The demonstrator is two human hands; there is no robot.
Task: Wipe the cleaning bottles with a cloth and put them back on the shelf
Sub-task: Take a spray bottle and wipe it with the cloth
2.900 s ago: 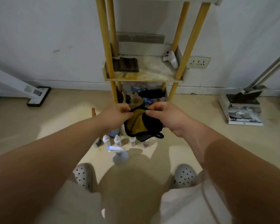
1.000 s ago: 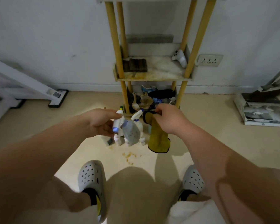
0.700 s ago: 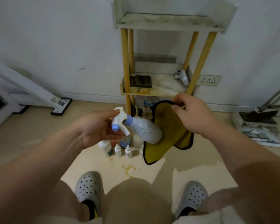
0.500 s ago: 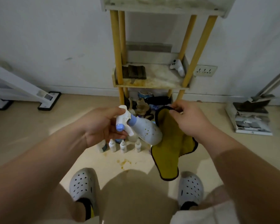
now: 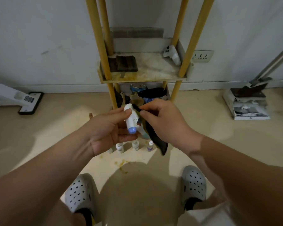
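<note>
- Spray bottle (image 5: 131, 119) is off the floor, held just in front of the bottom tier of the shelf (image 5: 144, 78).
- Left hand (image 5: 108, 129) grips it, thumb over the top and fingers curled underneath.
- Right hand (image 5: 162, 123) pinches the top edge of the cloth (image 5: 156, 138) between thumb and forefinger. It holds nothing else.
- The cloth touches the bottle on the flank toward the shelf's right posts and hangs down from there. Dark side faces out, with a sliver of yellow showing.
- Key relation: the bottle's long axis runs roughly from the shelf toward the person, tilted. The blue end is away from the shelf, the white end toward it.
- My read: the right hand does the wiping stroke along that axis while the left only holds and turns.
- Bottle look: white, fine dark speckles on the side, lavender-blue end. The rest is hidden by fingers and cloth, so I can't tell its full shape.
- Step looks like wipe onset. The cloth makes edge contact only and isn't wrapped round the bottle.
- Small bottles (image 5: 135, 145) stand in a row on the floor in front of the shelf's front posts.
- Middle tier has stained bare board between a dark folded pad (image 5: 123, 63) at its left and a white gadget (image 5: 171, 54) at its right rear. That's the likely return spot.
- Risk: the thin pinch on the cloth could slip under wiping pressure.
</note>
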